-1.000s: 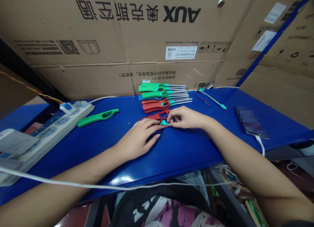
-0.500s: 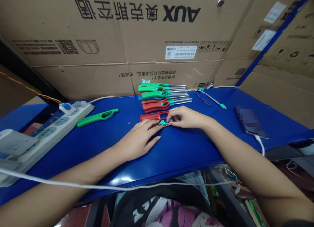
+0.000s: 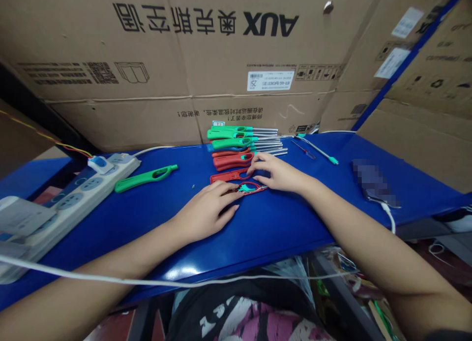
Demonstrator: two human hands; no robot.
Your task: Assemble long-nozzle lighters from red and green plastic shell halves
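Two red lighter handle halves lie on the blue table. The nearer half (image 3: 254,189) holds a teal trigger (image 3: 245,187) and small metallic parts. My left hand (image 3: 206,208) keeps its left end down under the fingers, with the thumb apart. The farther half (image 3: 225,176) lies just behind it. My right hand (image 3: 282,172) is at the right ends of both halves, fingers bent and apart from the thumb. Its fingertips are by the farther half, and the thumb is close to the nearer one's end. Whether they touch is hard to tell.
Behind the hands lie several gas lighters (image 3: 232,143) with metal tubes. A green handle (image 3: 147,178) lies left, beside a power strip (image 3: 77,199). A screwdriver (image 3: 305,150), a teal-tipped rod (image 3: 320,149) and a phone (image 3: 372,181) lie right. Cardboard (image 3: 206,75) walls the back.
My right hand has drawn back from the teal trigger, its fingers opening toward the farther red half. More of the nearer half shows. My left hand has stayed nearly in place.
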